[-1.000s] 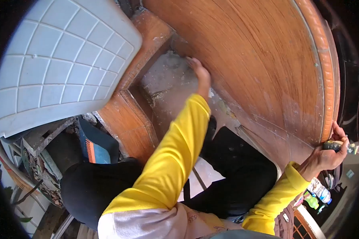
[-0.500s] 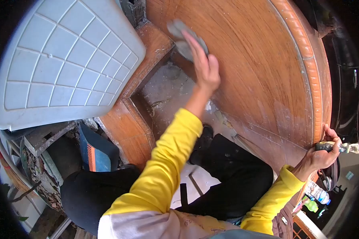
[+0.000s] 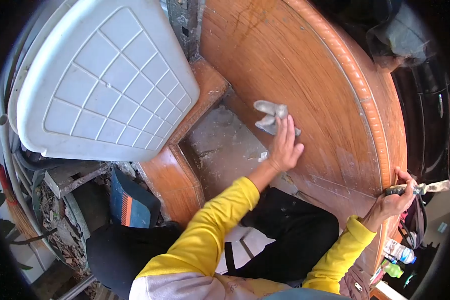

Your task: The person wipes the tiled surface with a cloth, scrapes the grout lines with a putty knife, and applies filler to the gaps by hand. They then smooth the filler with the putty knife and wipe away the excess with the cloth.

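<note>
A grey cloth (image 3: 271, 116) lies against the brown wood-grain surface (image 3: 330, 115), crumpled under the fingertips of my left hand (image 3: 286, 145), which presses it there with its fingers stretched out. At the surface's right edge, beside the ridged orange trim (image 3: 377, 125), my right hand (image 3: 399, 197) is wrapped round the dark handle of a scraper (image 3: 437, 186). The scraper's pale, worn blade points to the right, away from the wood.
A white plastic chair back (image 3: 120, 85) stands at the upper left. Below it are a blue dustpan (image 3: 135, 202) and a metal frame with debris. Plastic bottles (image 3: 400, 251) lie at the lower right. My bent legs are below the surface.
My left hand and the cloth have moved down and to the right across the wood. The camera view has shifted slightly. My right hand still holds the scraper at the edge.
</note>
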Demonstrator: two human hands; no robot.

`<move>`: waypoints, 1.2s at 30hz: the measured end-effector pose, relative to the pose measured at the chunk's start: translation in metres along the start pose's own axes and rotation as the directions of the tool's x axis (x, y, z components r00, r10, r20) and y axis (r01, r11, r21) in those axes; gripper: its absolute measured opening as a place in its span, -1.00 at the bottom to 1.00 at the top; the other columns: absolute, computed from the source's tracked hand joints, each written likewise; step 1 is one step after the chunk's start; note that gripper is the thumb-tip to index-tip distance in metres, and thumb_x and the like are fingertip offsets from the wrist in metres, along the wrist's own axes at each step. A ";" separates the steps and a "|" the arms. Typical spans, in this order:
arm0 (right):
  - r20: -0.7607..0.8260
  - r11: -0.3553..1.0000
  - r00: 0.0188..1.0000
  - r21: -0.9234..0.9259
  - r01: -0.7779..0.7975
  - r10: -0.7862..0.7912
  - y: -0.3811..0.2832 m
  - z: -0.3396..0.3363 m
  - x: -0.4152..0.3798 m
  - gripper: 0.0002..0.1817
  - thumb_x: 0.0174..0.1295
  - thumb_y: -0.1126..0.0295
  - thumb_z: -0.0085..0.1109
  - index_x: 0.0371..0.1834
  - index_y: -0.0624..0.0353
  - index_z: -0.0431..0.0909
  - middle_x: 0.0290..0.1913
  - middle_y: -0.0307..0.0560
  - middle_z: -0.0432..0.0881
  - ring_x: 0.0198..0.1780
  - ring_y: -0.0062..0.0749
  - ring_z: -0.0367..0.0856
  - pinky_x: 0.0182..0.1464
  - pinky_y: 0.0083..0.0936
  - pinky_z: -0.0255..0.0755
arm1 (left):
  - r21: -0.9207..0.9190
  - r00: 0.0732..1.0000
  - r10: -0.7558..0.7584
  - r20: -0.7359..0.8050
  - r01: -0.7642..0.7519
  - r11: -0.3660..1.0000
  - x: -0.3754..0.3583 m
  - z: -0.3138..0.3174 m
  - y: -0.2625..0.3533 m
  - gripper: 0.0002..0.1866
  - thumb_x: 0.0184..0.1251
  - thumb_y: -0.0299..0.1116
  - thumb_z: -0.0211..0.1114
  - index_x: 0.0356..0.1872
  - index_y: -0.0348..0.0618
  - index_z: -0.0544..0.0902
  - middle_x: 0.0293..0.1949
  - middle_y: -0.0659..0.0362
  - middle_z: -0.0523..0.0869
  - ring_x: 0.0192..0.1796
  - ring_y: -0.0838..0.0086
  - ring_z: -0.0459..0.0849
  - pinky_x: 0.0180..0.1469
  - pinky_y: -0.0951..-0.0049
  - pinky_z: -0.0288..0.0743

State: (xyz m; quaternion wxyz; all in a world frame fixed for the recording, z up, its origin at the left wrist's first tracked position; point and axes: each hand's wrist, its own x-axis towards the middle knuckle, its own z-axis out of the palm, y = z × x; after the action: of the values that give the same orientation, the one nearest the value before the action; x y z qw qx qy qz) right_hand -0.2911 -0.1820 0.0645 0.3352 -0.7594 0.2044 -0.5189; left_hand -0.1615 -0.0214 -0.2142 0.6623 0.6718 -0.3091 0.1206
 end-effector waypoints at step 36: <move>-0.060 0.998 0.997 0.034 0.043 -0.041 -0.019 0.026 -0.010 -0.82 0.33 0.40 -0.05 -0.29 0.32 0.45 -0.34 0.09 0.60 -0.22 -0.22 0.61 0.06 -0.23 0.51 | -0.048 0.742 0.605 0.290 -0.620 0.783 0.080 -0.030 0.048 -0.54 0.19 -0.28 0.20 0.12 -0.24 0.60 0.04 -0.05 0.68 0.18 0.16 0.62 0.26 0.03 0.41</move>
State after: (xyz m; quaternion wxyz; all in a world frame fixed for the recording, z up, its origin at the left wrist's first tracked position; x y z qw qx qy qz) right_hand -0.2713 -0.1550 0.0654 0.3313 -0.7419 0.1889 -0.5515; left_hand -0.1190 -0.0092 -0.1259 0.5157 0.5600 -0.6027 0.2392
